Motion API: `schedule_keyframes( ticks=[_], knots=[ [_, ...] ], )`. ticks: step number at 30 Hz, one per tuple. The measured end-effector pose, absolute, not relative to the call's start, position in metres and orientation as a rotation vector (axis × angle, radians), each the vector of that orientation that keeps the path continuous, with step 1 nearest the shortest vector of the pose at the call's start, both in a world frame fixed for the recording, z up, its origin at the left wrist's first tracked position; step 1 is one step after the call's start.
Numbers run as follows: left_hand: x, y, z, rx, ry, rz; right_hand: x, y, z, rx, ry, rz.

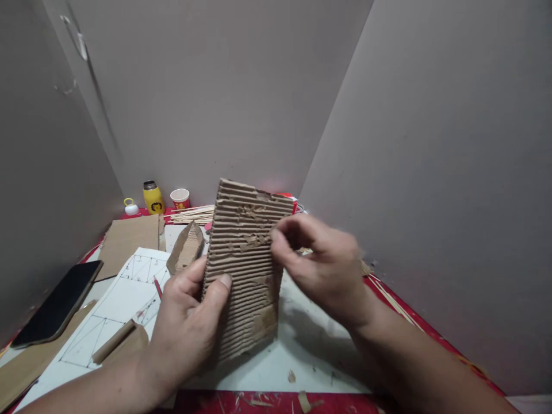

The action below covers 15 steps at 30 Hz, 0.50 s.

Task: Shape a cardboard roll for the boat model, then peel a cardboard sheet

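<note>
A sheet of corrugated cardboard [248, 270] is held up above the table, its bare ridges facing me and scraps of brown paper still stuck to it in patches. My left hand [194, 310] grips its lower left edge, thumb on the ridged face and fingers behind. At the right edge my right hand [317, 261] pinches with thumb and index finger against the torn paper; what lies between the fingertips is too small to make out. Behind the sheet, to the left, sits a small boat-shaped cardboard piece [186, 247].
A paper with drawn truss lines [107, 310], a red pencil [157, 286], a phone [58, 302] and flat cardboard [129, 241] lie left. Toward the wall stand a yellow bottle [153, 198], a paper cup [180, 198] and thin wooden sticks [192, 215]. Paper scraps [304, 402] litter the front edge.
</note>
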<state>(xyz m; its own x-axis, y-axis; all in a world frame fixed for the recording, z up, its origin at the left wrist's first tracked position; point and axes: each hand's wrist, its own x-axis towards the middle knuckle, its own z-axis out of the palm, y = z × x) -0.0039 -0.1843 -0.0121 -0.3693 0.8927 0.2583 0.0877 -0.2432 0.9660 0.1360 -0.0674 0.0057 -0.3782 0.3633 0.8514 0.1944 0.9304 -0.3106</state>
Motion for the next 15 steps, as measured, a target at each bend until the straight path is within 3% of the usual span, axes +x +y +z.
schedule_keyframes(
  ticks=[7, 15],
  knots=[
    [-0.019, -0.182, -0.008, 0.83, 1.061, 1.707, 0.162, -0.063, 0.029, -0.428, -1.454, 0.479],
    [-0.024, -0.178, -0.004, 0.813, 1.013, 1.768, 0.151, -0.049, 0.016, -0.501, -1.872, 0.824]
  ],
)
